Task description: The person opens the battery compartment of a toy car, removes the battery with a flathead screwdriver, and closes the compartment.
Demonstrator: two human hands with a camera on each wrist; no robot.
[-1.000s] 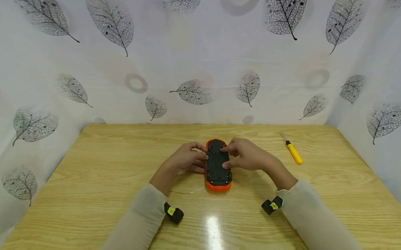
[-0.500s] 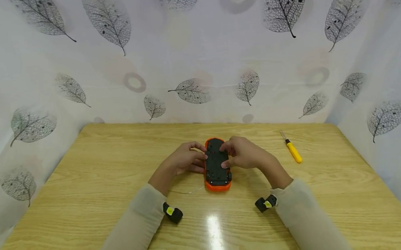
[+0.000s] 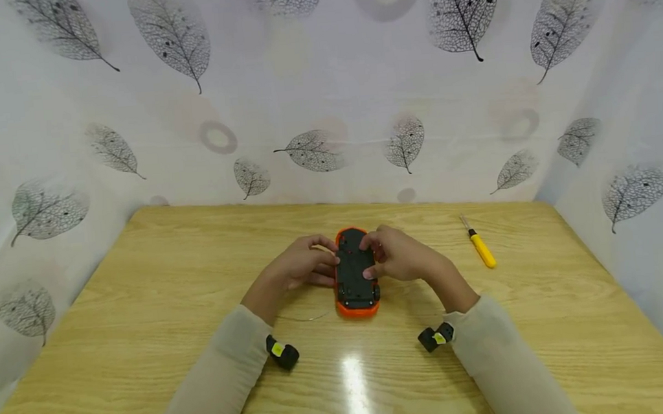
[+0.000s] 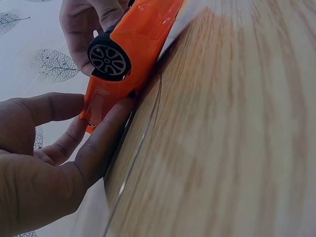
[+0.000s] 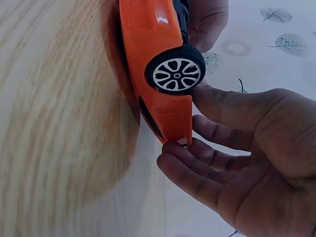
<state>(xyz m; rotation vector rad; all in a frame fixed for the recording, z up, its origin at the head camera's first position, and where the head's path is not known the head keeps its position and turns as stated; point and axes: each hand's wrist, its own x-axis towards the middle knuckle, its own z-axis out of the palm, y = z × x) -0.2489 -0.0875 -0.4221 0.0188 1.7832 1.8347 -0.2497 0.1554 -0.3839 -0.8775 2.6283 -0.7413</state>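
Observation:
An orange toy car (image 3: 355, 270) lies upside down on the table, its black underside facing up. My left hand (image 3: 306, 261) holds its left side, with the thumb at the edge of the underside. In the left wrist view, that hand's fingers (image 4: 106, 136) reach along the orange body near a black wheel (image 4: 108, 57). My right hand (image 3: 399, 253) grips the other side, thumb and index finger bent onto the underside. The right wrist view shows a silver-rimmed wheel (image 5: 177, 75) beside the right thumb, and fingertips (image 5: 173, 153) at the car's end.
A screwdriver (image 3: 481, 247) with a yellow handle lies on the wooden table (image 3: 194, 244), off to the right. A thin pale strand (image 3: 305, 318) lies on the table by the left wrist. Leaf-patterned cloth (image 3: 309, 72) stands behind and at both sides.
My right wrist and forearm have shifted a little to the left. Both hands stay on the toy car, which remains upside down. The head view has turned slightly.

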